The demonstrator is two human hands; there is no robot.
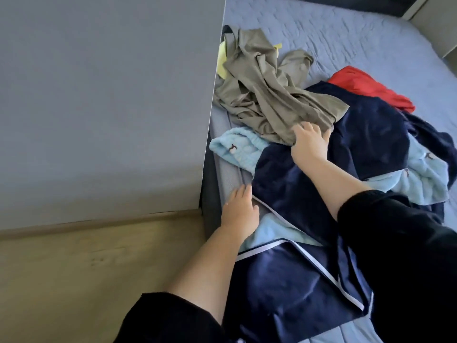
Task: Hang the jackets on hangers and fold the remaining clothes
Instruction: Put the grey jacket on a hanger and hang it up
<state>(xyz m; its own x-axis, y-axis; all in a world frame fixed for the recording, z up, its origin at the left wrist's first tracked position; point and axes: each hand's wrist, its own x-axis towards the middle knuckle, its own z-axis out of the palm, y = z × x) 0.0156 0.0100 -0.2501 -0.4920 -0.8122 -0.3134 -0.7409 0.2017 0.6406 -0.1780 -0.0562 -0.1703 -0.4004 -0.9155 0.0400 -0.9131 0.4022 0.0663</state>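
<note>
A heap of clothes lies on the bed [346, 40]. An olive-grey garment [262, 95] is crumpled at the far left of the heap. My right hand [310, 142] rests on its near edge, fingers curled into the cloth. A shiny navy garment with white piping [296, 280] spreads across the front. My left hand [238, 211] lies flat, fingers apart, on the navy cloth's left edge. Light blue fleece pieces [237, 147] poke out under the navy cloth. A red garment [366, 87] lies at the back right. A yellow item [222, 60] peeks out behind the olive one.
A grey wall panel [99, 107] stands directly left of the bed, its edge close to the heap. Wooden floor [74, 280] lies at lower left. The far part of the bed's quilted cover is bare.
</note>
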